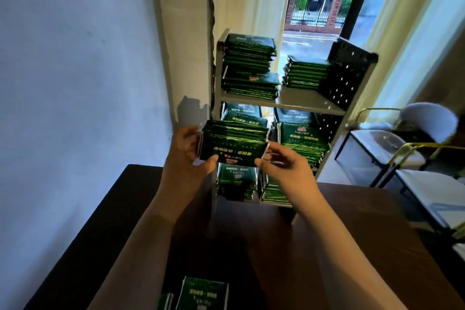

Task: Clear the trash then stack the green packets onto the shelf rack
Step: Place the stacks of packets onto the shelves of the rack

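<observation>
- At the centre of the view, a bundle of green packets (234,143) is held up in front of the shelf rack (302,104), level with its middle tier.
- On the bundle's 9 o'clock end the left hand (187,148) grips it, fingers curled round the far side and thumb on the near face.
- At its 3 o'clock end the right hand (281,166) pinches the corner between thumb and fingertips. The other fingers look loosely bent.
- Toward 12 o'clock the top tier already carries a tall stack (249,65) on its 9 o'clock side and a shorter stack (305,72) on its 3 o'clock side.
- Behind and beside the bundle, the middle tier holds more piles (299,138), and the bottom tier (236,181) is partly filled too.
- Down at 6 o'clock a few loose packets (203,294) lie on the dark table (327,246), not yet shelved.
- No trash shows anywhere in view, so that step looks finished, though the table's near edge is cut off.
- Stacking seems well advanced. What remains is this bundle, most likely headed for the middle tier, and then the loose packets at 6 o'clock.
</observation>
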A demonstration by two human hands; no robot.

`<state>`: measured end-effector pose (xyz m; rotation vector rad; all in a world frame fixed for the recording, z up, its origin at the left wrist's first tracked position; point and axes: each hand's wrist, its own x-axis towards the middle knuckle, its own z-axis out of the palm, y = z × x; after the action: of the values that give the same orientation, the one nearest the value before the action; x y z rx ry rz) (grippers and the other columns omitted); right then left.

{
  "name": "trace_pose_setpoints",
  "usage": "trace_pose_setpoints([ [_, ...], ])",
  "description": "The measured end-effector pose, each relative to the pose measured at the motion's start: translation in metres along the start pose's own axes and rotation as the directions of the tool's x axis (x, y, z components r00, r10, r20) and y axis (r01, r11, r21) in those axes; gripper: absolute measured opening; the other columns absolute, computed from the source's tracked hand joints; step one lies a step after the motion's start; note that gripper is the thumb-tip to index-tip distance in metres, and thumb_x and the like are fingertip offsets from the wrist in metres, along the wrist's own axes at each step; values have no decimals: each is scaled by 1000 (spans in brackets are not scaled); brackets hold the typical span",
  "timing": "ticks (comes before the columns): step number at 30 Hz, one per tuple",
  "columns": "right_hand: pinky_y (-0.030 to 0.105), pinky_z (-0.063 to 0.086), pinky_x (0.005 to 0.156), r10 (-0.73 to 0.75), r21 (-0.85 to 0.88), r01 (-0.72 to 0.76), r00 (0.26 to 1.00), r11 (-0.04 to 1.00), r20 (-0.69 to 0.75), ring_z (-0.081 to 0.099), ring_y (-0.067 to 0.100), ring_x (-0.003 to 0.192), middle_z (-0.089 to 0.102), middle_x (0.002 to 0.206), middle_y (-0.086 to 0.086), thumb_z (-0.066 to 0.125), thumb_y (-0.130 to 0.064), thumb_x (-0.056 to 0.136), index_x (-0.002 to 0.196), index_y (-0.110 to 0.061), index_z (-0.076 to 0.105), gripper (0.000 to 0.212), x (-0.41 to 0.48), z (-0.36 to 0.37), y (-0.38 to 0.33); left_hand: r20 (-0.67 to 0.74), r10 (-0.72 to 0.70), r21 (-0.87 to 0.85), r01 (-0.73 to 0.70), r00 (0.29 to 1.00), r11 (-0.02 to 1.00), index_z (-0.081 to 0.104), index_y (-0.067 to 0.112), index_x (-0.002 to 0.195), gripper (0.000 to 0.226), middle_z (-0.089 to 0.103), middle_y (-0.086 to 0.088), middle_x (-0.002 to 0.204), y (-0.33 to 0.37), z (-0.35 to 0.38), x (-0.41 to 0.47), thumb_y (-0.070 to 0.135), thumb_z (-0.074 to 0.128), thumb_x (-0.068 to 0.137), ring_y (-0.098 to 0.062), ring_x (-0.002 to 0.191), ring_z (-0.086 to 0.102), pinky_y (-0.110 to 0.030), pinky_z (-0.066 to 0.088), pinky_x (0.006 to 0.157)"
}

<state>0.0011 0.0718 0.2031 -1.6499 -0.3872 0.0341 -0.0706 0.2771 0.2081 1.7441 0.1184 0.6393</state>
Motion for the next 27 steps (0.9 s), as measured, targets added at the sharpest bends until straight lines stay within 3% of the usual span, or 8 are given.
trace_pose_setpoints([
  [3,30,55,87,-37,71,39,999,997,-20,64,8,82,67,82,-7,79,-7,81,108,-19,72,30,8,-17,-23,-3,2,-103,-2,1000,995,45,21,126,60,69,7,111,33,11,7,-10,71,83,3,99,68,-11,53,80],
  [7,17,54,80,-77,150,85,995,985,-58,65,5,81,69,86,-2,77,-5,83,116,-11,70,34,20,-35,-52,-12,63,-118,-64,998,991,49,26,117,47,66,0,116,68,28,24,-4,69,87,-1,101,68,-11,52,77],
  [11,17,52,76,-103,156,115,991,981,-82,70,5,83,76,88,-7,78,-15,84,107,-20,74,24,36,-47,-71,-47,50,-162,-57,998,985,41,10,124,45,68,5,101,92,44,40,-3,67,89,5,83,70,-10,52,65],
  [15,28,57,83,-62,182,78,994,980,-93,72,11,83,77,89,-4,79,-26,83,101,-20,74,20,61,-58,-92,-180,61,39,-55,982,998,45,19,118,43,60,8,107,113,60,61,17,75,87,2,85,65,-8,51,62],
  [19,35,59,85,0,218,24,994,976,-107,67,11,71,72,76,-5,79,-31,83,96,-13,75,22,90,-59,-102,-261,200,348,-101,944,932,47,18,114,35,46,-3,117,125,76,84,24,72,90,-7,90,56,-4,47,62],
  [21,42,60,87,49,247,-21,993,969,-107,64,14,66,67,66,-5,79,-31,83,91,-9,74,24,103,-58,-102,-246,222,421,-102,944,901,51,14,114,28,40,-2,115,130,83,92,26,66,94,-12,97,56,-1,46,63],
  [23,49,60,86,92,275,-60,990,960,-103,61,15,62,62,62,-3,79,-31,83,86,-7,71,25,116,-57,-100,-220,214,484,-84,952,871,54,12,116,27,39,-1,114,131,88,99,30,62,96,-16,100,57,-8,46,66],
  [27,43,60,83,126,239,-88,981,967,-148,67,22,75,71,84,7,81,-37,80,94,-5,69,36,136,-54,-96,-139,152,555,-51,979,830,50,12,127,36,36,-3,124,121,95,107,25,64,96,-10,100,49,-12,37,77],
])
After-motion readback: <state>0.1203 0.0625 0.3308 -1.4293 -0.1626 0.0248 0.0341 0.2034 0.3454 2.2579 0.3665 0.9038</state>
